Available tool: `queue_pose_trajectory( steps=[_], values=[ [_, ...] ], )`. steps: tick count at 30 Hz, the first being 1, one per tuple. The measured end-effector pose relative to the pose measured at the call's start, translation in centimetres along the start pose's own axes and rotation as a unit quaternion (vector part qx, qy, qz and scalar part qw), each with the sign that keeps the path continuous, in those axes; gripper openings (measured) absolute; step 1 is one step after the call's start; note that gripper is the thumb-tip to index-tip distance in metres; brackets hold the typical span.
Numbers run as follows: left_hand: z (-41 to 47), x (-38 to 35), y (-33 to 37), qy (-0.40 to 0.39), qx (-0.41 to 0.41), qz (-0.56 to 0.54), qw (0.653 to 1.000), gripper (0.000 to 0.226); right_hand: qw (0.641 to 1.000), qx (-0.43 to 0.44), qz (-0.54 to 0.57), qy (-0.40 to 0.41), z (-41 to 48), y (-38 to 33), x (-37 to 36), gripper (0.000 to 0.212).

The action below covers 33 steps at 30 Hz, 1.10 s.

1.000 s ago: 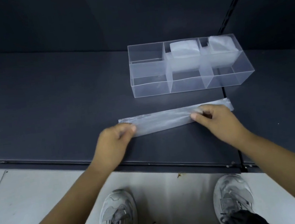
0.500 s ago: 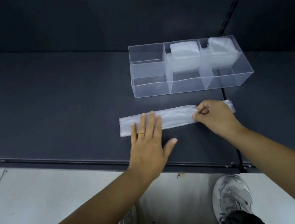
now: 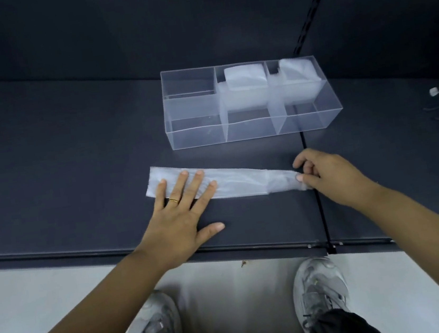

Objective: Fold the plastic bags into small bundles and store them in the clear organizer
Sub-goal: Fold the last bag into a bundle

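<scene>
A translucent plastic bag (image 3: 239,181), folded into a long narrow strip, lies flat on the dark table (image 3: 59,158) in front of the clear organizer (image 3: 197,130). My left hand (image 3: 180,215) presses its straight fingers on the strip's left end. My right hand (image 3: 327,175) pinches the strip's right end between thumb and curled fingers. The organizer has three compartments: the left one holds nothing, the middle holds a folded bag bundle (image 3: 245,78), and the right holds another bundle (image 3: 297,69).
The table's front edge (image 3: 85,254) runs just below my hands, with pale floor and my two grey shoes beneath. A seam (image 3: 318,209) splits the tabletop near my right hand. A small white scrap (image 3: 434,91) and dark items lie at far right.
My left hand went from gripping the strip's left end to lying flat on it. My right hand slid right along the strip to its end.
</scene>
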<state>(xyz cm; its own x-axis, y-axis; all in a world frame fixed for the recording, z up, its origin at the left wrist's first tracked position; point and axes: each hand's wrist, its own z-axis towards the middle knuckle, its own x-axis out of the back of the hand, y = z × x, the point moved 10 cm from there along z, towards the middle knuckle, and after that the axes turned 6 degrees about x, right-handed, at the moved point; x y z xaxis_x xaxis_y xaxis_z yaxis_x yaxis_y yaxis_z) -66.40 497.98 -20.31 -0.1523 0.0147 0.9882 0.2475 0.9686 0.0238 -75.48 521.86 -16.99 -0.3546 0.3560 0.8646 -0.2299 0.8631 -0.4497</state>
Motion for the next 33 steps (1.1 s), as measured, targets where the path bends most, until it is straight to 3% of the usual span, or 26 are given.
queue_pose_trajectory(
  steps=[2, 5, 8, 11, 13, 16, 20, 23, 25, 27, 29, 31, 33],
  values=[
    [0.2, -0.1, -0.2, -0.006, -0.021, 0.002, 1.000, 0.075, 1.000, -0.018, 0.010, -0.004, -0.3, 0.4, 0.0, 0.006],
    [0.6, -0.2, -0.7, 0.001, -0.048, 0.013, 0.999, 0.074, 0.999, -0.029, -0.005, -0.023, -0.8, 0.4, -0.1, 0.018],
    [0.6, 0.6, -0.3, 0.013, -0.056, 0.010, 0.998, 0.076, 0.999, -0.013, -0.023, -0.043, -1.6, -0.3, -0.3, 0.011],
    [0.1, 2.1, 3.1, 0.043, -0.074, -0.066, 0.994, 0.082, 0.990, -0.066, 0.109, -0.055, -3.0, 0.1, -0.3, 0.011],
    [-0.4, 2.0, 6.9, 0.036, -0.095, -0.131, 0.986, 0.087, 0.954, -0.118, 0.264, -0.082, -4.3, -0.3, -1.3, 0.014],
    [-1.2, 2.4, 11.0, 0.047, -0.056, -0.251, 0.965, 0.089, 0.853, -0.173, 0.476, -0.125, -6.5, -2.5, -3.5, 0.012],
    [-2.3, 4.9, 10.3, 0.163, 0.052, -0.437, 0.883, 0.075, 0.774, -0.153, 0.586, -0.186, -8.7, -6.8, -4.8, 0.018],
    [-2.7, 6.0, 8.9, 0.188, 0.076, -0.516, 0.832, 0.052, 0.754, -0.099, 0.615, -0.209, -9.0, -8.9, -3.8, 0.020],
    [-2.4, 6.4, 8.5, 0.160, 0.066, -0.558, 0.812, 0.038, 0.795, -0.059, 0.584, -0.155, -7.8, -8.2, -2.3, 0.023],
    [-1.7, 6.0, 7.5, 0.108, 0.101, -0.647, 0.748, 0.026, 0.842, -0.012, 0.532, -0.092, -6.2, -7.2, -0.9, 0.036],
    [-1.0, 4.6, 6.1, 0.048, 0.159, -0.724, 0.669, 0.021, 0.833, 0.038, 0.536, -0.135, -5.2, -8.1, -1.7, 0.046],
    [-0.4, 3.3, 4.6, 0.010, 0.199, -0.757, 0.623, 0.023, 0.817, 0.053, 0.534, -0.211, -4.8, -9.4, -4.0, 0.053],
    [0.1, 2.3, 3.8, -0.025, 0.214, -0.802, 0.558, 0.024, 0.840, 0.038, 0.491, -0.228, -4.1, -9.7, -6.2, 0.054]
  ],
)
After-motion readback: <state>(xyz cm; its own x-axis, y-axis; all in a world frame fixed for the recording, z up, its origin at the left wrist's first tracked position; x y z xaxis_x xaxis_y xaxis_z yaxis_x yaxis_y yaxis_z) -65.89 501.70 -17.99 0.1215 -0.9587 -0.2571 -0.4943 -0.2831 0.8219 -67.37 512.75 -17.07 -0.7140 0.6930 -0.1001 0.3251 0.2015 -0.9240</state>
